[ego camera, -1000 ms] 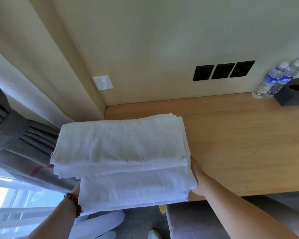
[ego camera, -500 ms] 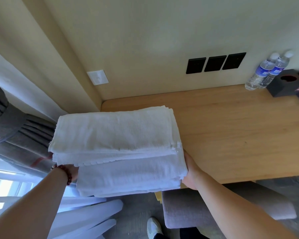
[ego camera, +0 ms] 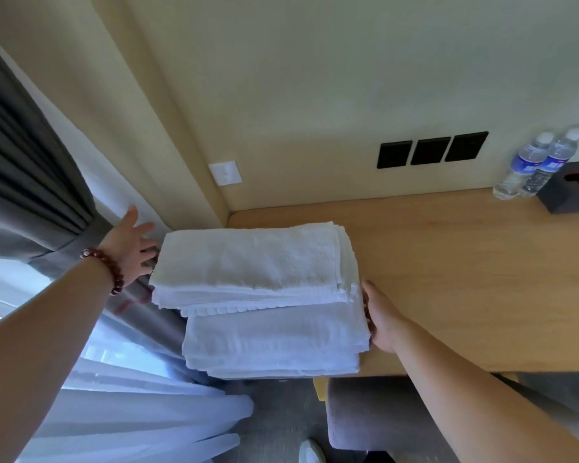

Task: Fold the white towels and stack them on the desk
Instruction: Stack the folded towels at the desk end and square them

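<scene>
L hand (ego camera: 131, 247) spread flat against towel stack (ego camera: 258, 295) left edge; R hand (ego camera: 380, 317) grips right side.

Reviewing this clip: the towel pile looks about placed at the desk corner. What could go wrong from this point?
1. The stack of white towels juts past the desk at its left and near edges, so it may tip off once released.
2. The upper towels sit offset from the lower ones, so they could slide.
3. The left hand is open at the stack's left edge, while the right hand steadies the other side; a push could skew the layers.
</scene>
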The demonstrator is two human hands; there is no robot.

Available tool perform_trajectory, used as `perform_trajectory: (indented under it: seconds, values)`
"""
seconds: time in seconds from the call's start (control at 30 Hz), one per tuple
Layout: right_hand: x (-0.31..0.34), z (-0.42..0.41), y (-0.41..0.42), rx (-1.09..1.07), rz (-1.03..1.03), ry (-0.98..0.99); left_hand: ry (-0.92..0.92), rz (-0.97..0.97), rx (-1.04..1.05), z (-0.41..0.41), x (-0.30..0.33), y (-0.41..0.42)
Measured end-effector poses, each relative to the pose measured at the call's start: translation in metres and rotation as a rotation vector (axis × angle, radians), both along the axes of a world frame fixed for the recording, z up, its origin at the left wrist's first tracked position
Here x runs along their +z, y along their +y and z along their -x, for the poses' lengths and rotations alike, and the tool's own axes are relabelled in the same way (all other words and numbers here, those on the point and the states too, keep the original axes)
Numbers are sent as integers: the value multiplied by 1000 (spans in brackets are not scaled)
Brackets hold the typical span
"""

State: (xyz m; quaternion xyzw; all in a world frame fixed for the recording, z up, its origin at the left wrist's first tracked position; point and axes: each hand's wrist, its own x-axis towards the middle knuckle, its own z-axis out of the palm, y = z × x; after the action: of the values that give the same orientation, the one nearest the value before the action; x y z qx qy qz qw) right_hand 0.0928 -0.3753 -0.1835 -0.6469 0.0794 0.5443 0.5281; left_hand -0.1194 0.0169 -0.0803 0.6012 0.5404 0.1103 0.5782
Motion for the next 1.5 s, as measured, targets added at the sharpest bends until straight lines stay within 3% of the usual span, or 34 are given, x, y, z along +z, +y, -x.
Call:
perform_trajectory:
  seconds: [0.07, 0.1, 0.17, 0.3, 0.43, 0.53, 0.73, 1.03, 1.27, 1.5]
  values:
    - [19, -7, 10, 14, 81, -103, 80, -83, -128, -10, 22, -32]
    - [28, -11, 15, 17, 114, -172, 206, -198, -175, -12, 35, -45]
    - [47, -19, 26, 30, 167, -345, 445, -454, -347, -16, 16, -56]
    - [67, -21, 51, 165, 196, -796, 719, -855, -607, -22, -11, -80]
    - [72, 1, 78, 504, 223, -1311, 857, -1019, -660, -25, -22, -102]
    - [69, 15, 86, 720, 289, -1492, 859, -983, -646, -18, -20, -94]
    - [56, 0, 73, 867, 408, -1430, 863, -925, -606, -4, -24, -91]
    - [90, -17, 84, 1057, 488, -1231, 1033, -1183, -750, -9, 0, -87]
    - [111, -24, 109, 1144, 581, -1190, 906, -1188, -942, -30, 30, -105]
    - [140, -1, 108, 1187, 676, -1297, 853, -1213, -945, -39, 43, -115]
